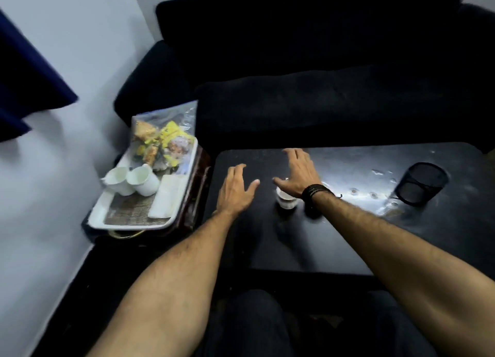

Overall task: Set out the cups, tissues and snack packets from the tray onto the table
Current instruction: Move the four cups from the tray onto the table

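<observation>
A white tray [105, 214] sits on a low stand left of the black table [348, 236]. On the tray stand two white cups [131, 180], a folded white tissue stack [167, 197] and a clear bag of yellow snack packets [163, 139]. One white cup [286, 200] stands on the table. My right hand [296, 175] hovers just above that cup with fingers spread, holding nothing. My left hand [235, 189] is over the table's left part, fingers straight and spread, empty.
A black mesh pen holder [420, 186] stands at the table's right side. A dark sofa [308, 75] runs along the far side of the table. A white wall [48, 182] is to the left, with a dark blue curtain [24, 80].
</observation>
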Motion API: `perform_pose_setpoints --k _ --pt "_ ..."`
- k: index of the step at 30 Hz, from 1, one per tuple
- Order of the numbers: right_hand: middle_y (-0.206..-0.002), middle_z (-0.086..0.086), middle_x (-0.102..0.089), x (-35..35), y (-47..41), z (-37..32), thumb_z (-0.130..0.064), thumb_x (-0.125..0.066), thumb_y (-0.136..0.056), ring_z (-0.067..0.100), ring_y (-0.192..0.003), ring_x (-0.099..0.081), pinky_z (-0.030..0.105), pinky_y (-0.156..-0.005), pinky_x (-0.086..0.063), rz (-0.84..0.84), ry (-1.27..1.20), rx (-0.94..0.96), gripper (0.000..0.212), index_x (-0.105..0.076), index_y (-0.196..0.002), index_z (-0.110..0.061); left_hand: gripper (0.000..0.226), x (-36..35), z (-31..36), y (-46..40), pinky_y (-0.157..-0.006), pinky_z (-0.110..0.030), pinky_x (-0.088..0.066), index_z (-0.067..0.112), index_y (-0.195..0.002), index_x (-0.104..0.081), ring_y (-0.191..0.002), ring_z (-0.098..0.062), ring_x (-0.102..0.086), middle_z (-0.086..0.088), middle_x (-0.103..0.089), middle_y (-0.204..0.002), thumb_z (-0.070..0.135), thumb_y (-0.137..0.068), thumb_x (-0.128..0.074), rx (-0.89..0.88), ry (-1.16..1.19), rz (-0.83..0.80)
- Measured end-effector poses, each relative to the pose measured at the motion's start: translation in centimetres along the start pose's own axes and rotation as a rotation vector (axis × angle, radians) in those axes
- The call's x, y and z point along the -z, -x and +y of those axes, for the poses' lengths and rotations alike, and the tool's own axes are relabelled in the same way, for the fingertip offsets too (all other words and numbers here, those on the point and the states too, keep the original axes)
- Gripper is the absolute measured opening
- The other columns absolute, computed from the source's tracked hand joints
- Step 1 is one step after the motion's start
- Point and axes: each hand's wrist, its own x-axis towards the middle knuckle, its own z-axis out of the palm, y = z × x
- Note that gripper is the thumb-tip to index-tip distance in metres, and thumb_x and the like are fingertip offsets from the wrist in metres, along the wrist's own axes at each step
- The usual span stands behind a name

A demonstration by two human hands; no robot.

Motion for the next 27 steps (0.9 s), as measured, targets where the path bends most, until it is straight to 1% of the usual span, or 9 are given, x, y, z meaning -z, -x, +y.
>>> perform_pose_setpoints --k 3,7,9,12,16,20,23,25,27 --pt "-0.126 0.006 -0.051 -1.9 -1.3 -5.8 -0.048 -0.068 -0.075 0.027 -0.12 -0.046 0.042 -0.101 -0.042 -0.007 -0.058 0.109 0.065 -0.046 -0.127 -0.016 0.051 4.7 -3.2 0.0 -0.089 -0.039 -0.05 0.015 -0.131 -0.049 -0.112 -0.026 -0.058 -0.006 -0.052 -0.125 0.046 -0.09 -0.058 0.014 -0.054 0.13" --pt "-0.118 0.006 -0.053 -5.3 -2.0 -13.6 -0.044 -0.067 -0.078 0.027 -0.114 -0.048 0.04 -0.094 -0.046 -0.059 -0.117 0.231 0.055 -0.048 -0.121 -0.017 0.039 10.1 -8.6 1.0 -0.085 -0.041 -0.049 0.015 -0.117 -0.053 -0.105 -0.032 -0.058 -0.01 -0.057 -0.114 0.041 -0.088 -0.059 0.106 -0.092 0.29" --pt "-0.116 0.007 -0.053 -7.4 -2.2 -17.0 -0.043 -0.067 -0.078 0.028 -0.112 -0.048 0.041 -0.089 -0.047 -0.111 -0.141 0.274 0.052 -0.048 -0.118 -0.015 0.038 12.3 -11.7 1.8 -0.086 -0.043 -0.047 0.013 -0.115 -0.054 -0.106 -0.036 -0.058 -0.013 -0.057 -0.114 0.039 -0.089 -0.06 0.19 -0.134 0.328" --pt "-0.122 0.008 -0.051 -10.6 -2.7 -21.0 -0.043 -0.067 -0.08 0.029 -0.115 -0.048 0.042 -0.091 -0.047 -0.207 -0.159 0.303 0.055 -0.047 -0.122 -0.014 0.041 14.8 -15.6 2.9 -0.089 -0.045 -0.046 0.013 -0.119 -0.051 -0.111 -0.038 -0.056 -0.015 -0.055 -0.122 0.039 -0.088 -0.06 0.36 -0.167 0.33" --pt "-0.123 0.012 -0.05 -14.4 -4.3 -25.5 -0.044 -0.068 -0.079 0.033 -0.113 -0.052 0.042 -0.088 -0.048 -0.276 -0.17 0.271 0.059 -0.043 -0.125 -0.015 0.057 17.3 -19.7 2.8 -0.09 -0.045 -0.046 0.013 -0.134 -0.04 -0.12 -0.039 -0.054 -0.018 -0.052 -0.131 0.036 -0.087 -0.062 0.577 -0.181 0.282" --pt "-0.131 0.017 -0.048 -17.0 -6.2 -29.1 -0.039 -0.072 -0.076 0.037 -0.117 -0.051 0.044 -0.088 -0.049 -0.33 -0.172 0.287 0.074 -0.035 -0.138 -0.02 0.068 18.8 -21.9 1.3 -0.088 -0.044 -0.046 0.02 -0.144 -0.032 -0.123 -0.04 -0.052 -0.019 -0.047 -0.137 0.029 -0.084 -0.063 0.706 -0.19 0.267" --pt "-0.126 0.022 -0.05 -18.7 -7.7 -30.8 -0.04 -0.071 -0.078 0.041 -0.113 -0.053 0.044 -0.084 -0.05 -0.345 -0.076 0.29 0.073 -0.034 -0.137 -0.021 0.086 19.7 -22.7 -0.7 -0.091 -0.044 -0.046 0.026 -0.149 -0.026 -0.124 -0.04 -0.052 -0.017 -0.044 -0.14 0.042 -0.078 -0.073 0.769 -0.178 0.227" --pt "-0.129 0.024 -0.048 -19.4 -8.6 -31.4 -0.039 -0.071 -0.079 0.041 -0.116 -0.051 0.046 -0.087 -0.049 -0.384 -0.015 0.278 0.073 -0.033 -0.139 -0.022 0.1 19.9 -23.0 -2.2 -0.092 -0.045 -0.047 0.029 -0.151 -0.022 -0.122 -0.039 -0.054 -0.017 -0.044 -0.14 0.049 -0.072 -0.078 0.791 -0.197 0.184" --pt "-0.13 0.024 -0.046 -19.9 -9.3 -31.7 -0.038 -0.069 -0.082 0.042 -0.117 -0.051 0.047 -0.089 -0.048 -0.424 0.016 0.278 0.071 -0.033 -0.141 -0.022 0.103 19.9 -23.3 -3.5 -0.091 -0.045 -0.047 0.033 -0.152 -0.018 -0.121 -0.038 -0.055 -0.017 -0.045 -0.139 0.05 -0.07 -0.078 0.797 -0.243 0.145"
